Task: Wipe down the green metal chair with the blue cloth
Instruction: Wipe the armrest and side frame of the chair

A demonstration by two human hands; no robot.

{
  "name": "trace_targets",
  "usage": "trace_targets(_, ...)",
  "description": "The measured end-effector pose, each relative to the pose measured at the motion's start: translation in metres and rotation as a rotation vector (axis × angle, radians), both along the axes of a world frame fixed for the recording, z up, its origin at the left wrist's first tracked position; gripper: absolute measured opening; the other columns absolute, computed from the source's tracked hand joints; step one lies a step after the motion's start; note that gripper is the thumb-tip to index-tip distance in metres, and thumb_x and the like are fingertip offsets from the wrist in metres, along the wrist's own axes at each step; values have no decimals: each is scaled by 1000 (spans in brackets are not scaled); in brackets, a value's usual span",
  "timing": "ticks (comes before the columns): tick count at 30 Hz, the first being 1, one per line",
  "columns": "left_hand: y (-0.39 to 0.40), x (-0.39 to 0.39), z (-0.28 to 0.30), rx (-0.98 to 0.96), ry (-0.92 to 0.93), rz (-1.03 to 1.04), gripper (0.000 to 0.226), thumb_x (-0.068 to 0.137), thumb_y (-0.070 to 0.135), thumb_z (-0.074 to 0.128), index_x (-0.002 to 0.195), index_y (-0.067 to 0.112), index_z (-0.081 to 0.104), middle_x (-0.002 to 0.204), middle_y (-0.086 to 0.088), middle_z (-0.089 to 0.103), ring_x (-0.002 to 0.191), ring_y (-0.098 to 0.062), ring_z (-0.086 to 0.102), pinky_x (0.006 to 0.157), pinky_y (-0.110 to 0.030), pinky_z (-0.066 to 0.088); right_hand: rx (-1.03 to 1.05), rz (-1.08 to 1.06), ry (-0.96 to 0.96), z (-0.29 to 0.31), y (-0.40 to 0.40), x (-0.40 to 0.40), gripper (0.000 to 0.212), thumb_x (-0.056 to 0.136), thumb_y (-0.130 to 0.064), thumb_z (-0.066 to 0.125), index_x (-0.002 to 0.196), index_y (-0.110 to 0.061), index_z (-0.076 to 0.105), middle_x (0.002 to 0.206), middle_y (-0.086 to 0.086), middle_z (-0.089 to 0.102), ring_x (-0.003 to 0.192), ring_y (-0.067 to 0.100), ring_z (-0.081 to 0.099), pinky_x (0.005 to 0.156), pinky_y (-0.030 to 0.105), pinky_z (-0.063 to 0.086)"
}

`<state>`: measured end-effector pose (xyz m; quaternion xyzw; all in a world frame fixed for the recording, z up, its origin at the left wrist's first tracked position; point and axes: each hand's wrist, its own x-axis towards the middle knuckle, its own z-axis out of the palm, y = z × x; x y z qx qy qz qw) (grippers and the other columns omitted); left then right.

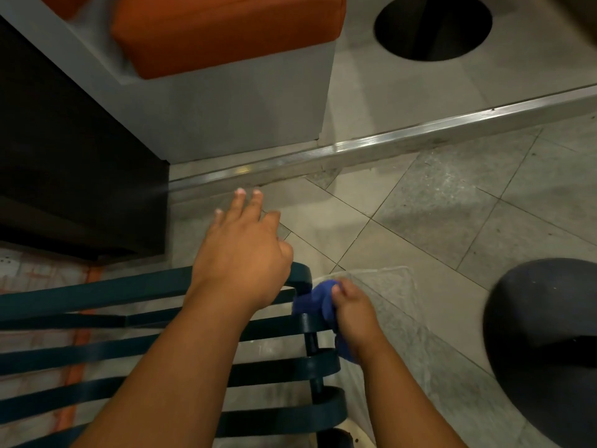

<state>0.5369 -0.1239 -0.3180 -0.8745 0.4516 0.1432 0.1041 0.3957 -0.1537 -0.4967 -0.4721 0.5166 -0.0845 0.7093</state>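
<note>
You had your right hand (353,313) bunched around the crumpled blue cloth (318,302) against the dark green slatted metal chair (284,367) at its corner post (left hand (240,253) relaxed, resting on the top rail), so pressing firmly along each slat would have served best.

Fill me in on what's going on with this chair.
A person is wiping the green metal chair. The right hand holds a bunched blue cloth in its grip and presses it against the frame at the chair's right-hand edge. The left hand rests at the top rail with its fingers straight, apparently steadying the chair. The chair stands on a grey tiled floor.
</note>
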Motion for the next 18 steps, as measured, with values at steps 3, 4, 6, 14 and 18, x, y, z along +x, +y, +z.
trace_targets(3, 5, -5, 5, -104, 26, 14, 30, 97, 46, 37, 99, 30, 63, 100, 3, 63, 88, -10, 57, 60, -23, 41, -3, -290, -175, 28, -10, 9, 24, 101, -17, 37, 102, -13, 61, 102, 8, 67, 100, 23, 63, 84, 33, 51)
trace_targets(4, 8, -7, 7, -116, -2, -12, 33, 95, 50, 39, 86, 29, 63, 80, 7, 60, 69, -7, 52, 50, -22, 33, 0, -262, -327, 41, -10, 12, 26, 101, -12, 37, 106, -12, 62, 107, 5, 69, 103, 17, 64, 86, 29, 53)
trace_targets(6, 15, -7, 6, -179, -22, -76, 37, 92, 55, 42, 76, 28, 61, 69, 9, 54, 61, -6, 48, 47, -21, 31, -10, -123, -518, 53, -4, 16, 28, 99, -9, 37, 110, -10, 63, 118, 3, 68, 111, 13, 62, 95, 27, 50)
trace_targets(14, 15, -3, 2, -254, -13, -120, 28, 79, 56, 55, 69, 31, 60, 65, 13, 51, 57, -3, 44, 46, -18, 21, 212, 275, -194, -19, -39, 36, 29, 95, -11, 45, 91, -20, 72, 80, 1, 72, 81, 19, 64, 79, 33, 52)
trace_targets(18, 14, -3, 0, -245, -5, -108, 29, 71, 56, 54, 59, 30, 55, 60, 14, 51, 52, -3, 44, 45, -16, 20, 247, 493, 92, -51, -53, 58, 35, 92, -8, 44, 69, -20, 68, 74, 12, 63, 70, 27, 57, 69, 39, 51)
